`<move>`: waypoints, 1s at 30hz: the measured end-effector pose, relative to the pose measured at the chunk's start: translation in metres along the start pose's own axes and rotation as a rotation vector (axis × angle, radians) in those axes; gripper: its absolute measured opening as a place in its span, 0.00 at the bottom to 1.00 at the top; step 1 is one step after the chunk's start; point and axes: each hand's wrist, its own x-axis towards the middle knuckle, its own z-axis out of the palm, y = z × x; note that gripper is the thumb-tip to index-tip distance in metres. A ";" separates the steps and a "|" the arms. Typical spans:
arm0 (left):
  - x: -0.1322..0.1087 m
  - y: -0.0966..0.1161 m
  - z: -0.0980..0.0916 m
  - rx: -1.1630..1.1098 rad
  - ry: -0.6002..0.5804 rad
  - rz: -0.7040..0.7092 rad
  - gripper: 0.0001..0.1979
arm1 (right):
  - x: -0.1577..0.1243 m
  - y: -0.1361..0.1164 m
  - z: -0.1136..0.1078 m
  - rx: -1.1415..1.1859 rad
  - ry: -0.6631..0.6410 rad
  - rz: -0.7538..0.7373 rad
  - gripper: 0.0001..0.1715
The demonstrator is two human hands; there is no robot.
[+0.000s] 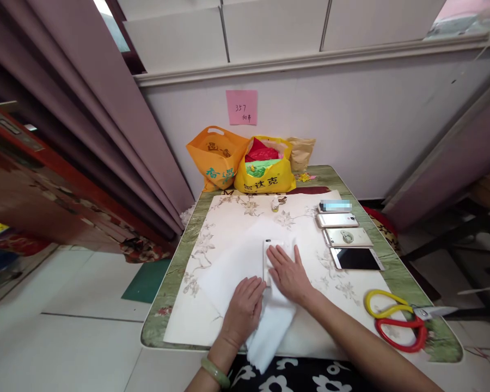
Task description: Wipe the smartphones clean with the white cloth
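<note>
A white phone (267,267) lies back side up on a white cloth (271,326), its camera at the top left. Flat on its back rests my right hand (288,272), fingers stretched and thumb spread to the right. My left hand (245,305) is closed at the phone's lower left corner, fingers pressed together; what the thumb touches is partly hidden. The cloth runs down from the phone and hangs past the table's front edge. Under both lies a whitish sheet (224,272), on a flower-patterned cover (191,310).
Several phones (337,220) lie in a column on the right. Large scissors (408,321) with yellow and red handles lie front right. A small bottle (275,204) stands farther back. An orange bag (216,158), a filled yellow bag (265,182) and a brown paper bag (302,152) line the wall.
</note>
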 end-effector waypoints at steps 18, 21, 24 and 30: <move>0.000 -0.004 0.001 0.017 0.043 0.027 0.23 | 0.002 0.016 -0.001 -0.038 0.000 0.091 0.34; 0.001 0.002 -0.004 0.076 0.039 0.067 0.22 | -0.004 0.019 -0.002 0.015 -0.039 -0.004 0.34; 0.007 0.019 -0.009 0.083 -0.043 0.173 0.21 | -0.008 0.028 -0.007 0.095 -0.091 0.002 0.33; 0.035 0.067 -0.017 -0.054 -0.286 0.437 0.11 | 0.002 0.036 -0.019 0.205 -0.107 0.063 0.26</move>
